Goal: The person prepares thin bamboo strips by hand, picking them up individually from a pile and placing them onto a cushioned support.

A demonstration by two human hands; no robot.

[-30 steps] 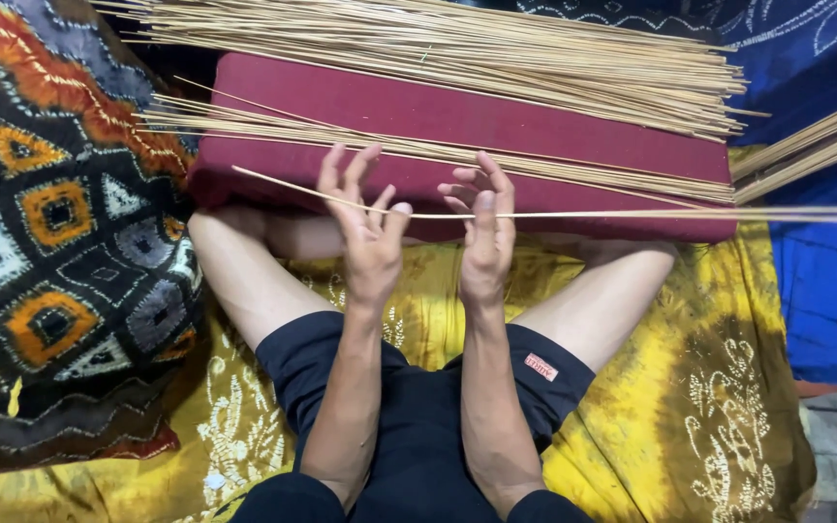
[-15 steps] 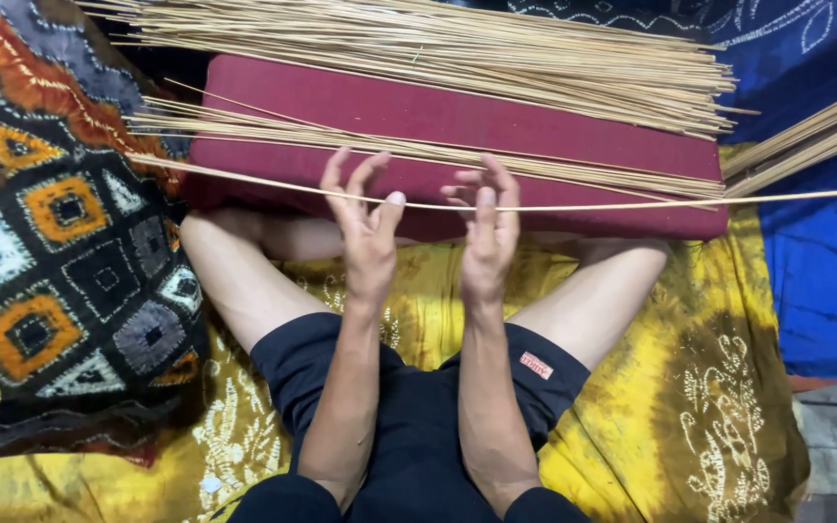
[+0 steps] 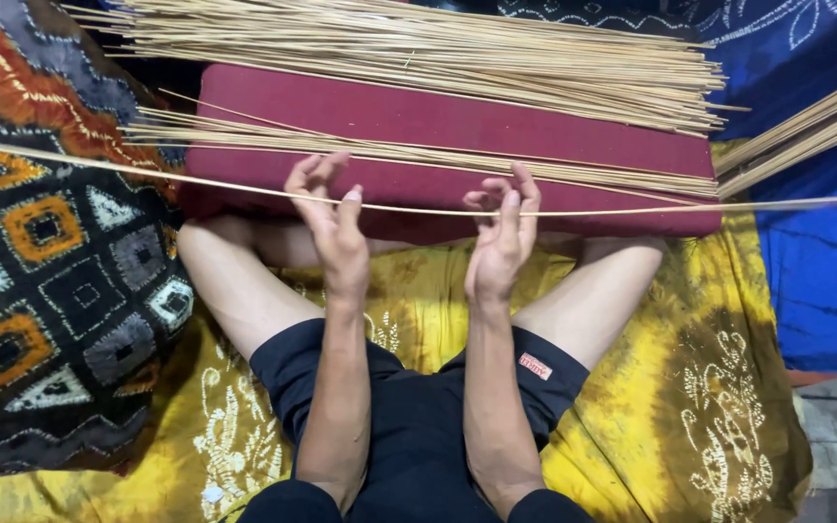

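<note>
I sit cross-legged on a yellow patterned cloth (image 3: 670, 407), a dark red cushion (image 3: 438, 121) lying across in front of my shins. A big heap of thin sticks (image 3: 418, 44) rests on its far side. One long thin stick (image 3: 632, 210) stretches across, just above the cushion's near edge. My left hand (image 3: 331, 228) and right hand (image 3: 501, 242) seem to pinch it lightly in their fingertips, remaining fingers loosely spread.
</note>
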